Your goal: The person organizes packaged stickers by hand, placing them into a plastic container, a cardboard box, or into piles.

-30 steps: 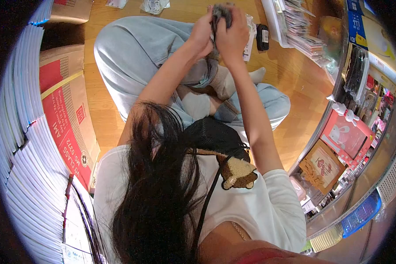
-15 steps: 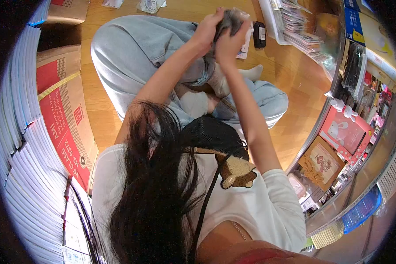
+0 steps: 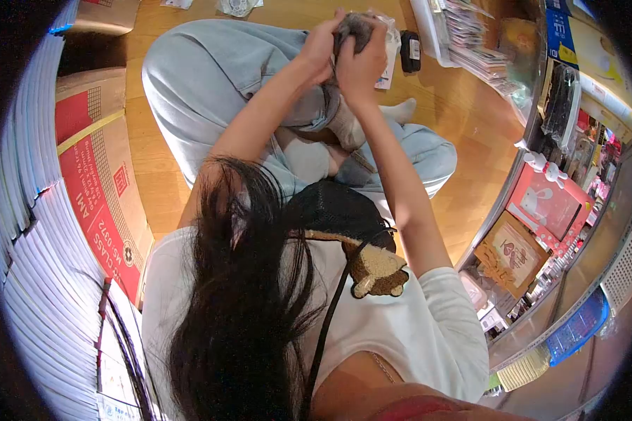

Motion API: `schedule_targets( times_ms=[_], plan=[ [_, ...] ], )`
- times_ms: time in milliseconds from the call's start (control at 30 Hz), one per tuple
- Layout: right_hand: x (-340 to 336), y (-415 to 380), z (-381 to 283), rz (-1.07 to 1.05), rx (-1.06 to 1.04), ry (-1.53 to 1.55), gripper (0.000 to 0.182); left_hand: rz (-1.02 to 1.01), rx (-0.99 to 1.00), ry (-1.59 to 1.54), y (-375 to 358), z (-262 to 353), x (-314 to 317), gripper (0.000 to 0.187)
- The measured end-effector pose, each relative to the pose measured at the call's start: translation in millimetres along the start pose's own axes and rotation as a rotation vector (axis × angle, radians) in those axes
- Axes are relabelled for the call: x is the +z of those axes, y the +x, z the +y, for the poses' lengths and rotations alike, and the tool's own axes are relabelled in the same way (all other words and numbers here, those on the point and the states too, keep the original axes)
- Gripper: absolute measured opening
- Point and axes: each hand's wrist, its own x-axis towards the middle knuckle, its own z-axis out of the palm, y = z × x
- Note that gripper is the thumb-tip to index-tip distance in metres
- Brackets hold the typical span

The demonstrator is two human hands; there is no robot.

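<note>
Fingers (image 3: 348,53) clenched, both hands (image 3: 361,74) around a fuzzy grey bundle (image 3: 357,28), direction and long axis unclear

Both arms (image 3: 395,158) stretch forward with bent elbows. Beyond the feet (image 3: 309,160), the left hand (image 3: 318,50) and right hand (image 3: 362,64) are close together, fingers curled, the right slightly nearer the feet.

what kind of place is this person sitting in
Probably a stockroom or shop corner, though a crowded home room is possible: a printed cardboard carton and tall stacks of paper or notebooks on one side, and shelving packed with boxed and bagged goods on the other.
</note>
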Motion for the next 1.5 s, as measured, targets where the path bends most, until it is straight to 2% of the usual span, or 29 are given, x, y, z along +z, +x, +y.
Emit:
schedule_targets(
  times_ms=[100,133,167,233,267,367,400,500,533,633,667,733,800,900,967,1000,1100,1200,1300,1333,1400,1433,1500],
  plan=[
    [-17.9,-18.2,-7.7,-0.167,-0.047,-0.01,0.031,-0.104,0.047,-0.027,7.2,0.2,1.7,0.06],
    [-21.5,-9.8,-6.8,-0.187,-0.079,-0.098,0.029,-0.117,0.064,0.004,6.8,-2.7,2.2,0.061],
    [-23.0,-0.2,-4.4,-0.156,-0.085,-0.138,0.028,-0.127,0.077,0.034,5.7,-7.2,1.5,0.061],
    [-20.2,24.9,-0.9,-0.099,-0.097,-0.223,0.027,-0.007,0.025,0.005,6.9,-19.9,-0.8,0.059],
    [-15.7,39.4,-5.2,-0.033,0.036,-0.197,0.026,0.052,0.0,-0.01,8.5,-24.5,-2.3,0.057],
    [-8.9,44.2,-20.5,0.011,0.168,0.003,0.019,-0.076,0.043,-0.055,16.4,-23.9,-13.3,0.051],
    [1.4,26.2,-0.4,0.051,0.141,-0.076,0.029,0.056,0.082,-0.079,4.4,-10.0,7.7,0.053],
    [-9.3,-14.8,-6.9,-0.117,0.03,0.061,0.033,-0.185,0.036,-0.247,17.9,-7.7,-18.8,0.052],
    [-11.0,-24.1,-1.8,-0.167,0.042,0.107,0.035,-0.132,0.126,-0.188,19.9,-10.2,-15.7,0.051],
    [-26.6,-2.7,9.7,-0.242,-0.126,-0.086,0.036,-0.153,0.033,-0.058,13.0,-16.7,-7.0,0.047],
    [-27.6,10.7,11.0,-0.184,-0.186,-0.125,0.035,-0.096,0.025,-0.04,6.0,-20.2,-1.3,0.048],
    [-29.3,44.9,-13.2,-0.139,0.056,-0.024,0.022,0.013,0.015,-0.006,-6.4,-23.8,13.5,0.049],
    [-23.2,52.2,-17.6,-0.1,0.265,-0.017,0.018,0.027,-0.023,0.007,-6.1,-21.5,11.5,0.049],
    [-1.1,8.6,5.8,0.043,0.06,-0.055,0.033,-0.026,0.029,-0.029,10.0,-17.8,-11.6,0.049],
    [-11.8,-12.9,-4.3,-0.119,-0.033,-0.049,0.032,-0.071,0.059,-0.152,13.7,-10.0,-19.0,0.048],
    [-17.1,-16.8,-5.0,-0.164,-0.052,-0.041,0.032,-0.23,0.03,-0.174,11.9,-1.7,-25.5,0.045],
    [-25.4,2.0,-0.1,-0.206,-0.091,-0.154,0.03,-0.064,0.116,-0.157,11.5,-14.4,-3.5,0.05],
    [-19.7,40.5,-4.3,-0.159,-0.006,-0.306,0.031,0.015,0.036,-0.078,12.1,-31.2,-16.9,0.041],
    [-6.3,48.0,-10.1,-0.054,0.068,-0.111,0.02,0.066,0.032,-0.016,18.1,-29.7,-25.5,0.038],
    [0.8,32.2,-9.0,-0.028,0.165,-0.093,0.032,0.047,0.054,-0.071,19.4,-26.0,-28.0,0.039],
    [-0.7,3.3,-13.9,-0.133,0.123,0.067,0.032,0.012,0.046,-0.067,32.4,-14.9,-58.2,0.043],
    [-5.4,-9.2,-18.8,-0.177,0.116,0.139,0.033,-0.01,0.024,-0.063,25.0,-5.3,-48.3,0.045],
    [-11.0,-14.0,-17.8,-0.177,0.07,0.121,0.032,-0.019,0.166,-0.026,0.5,6.5,6.2,0.05]
  ],
)
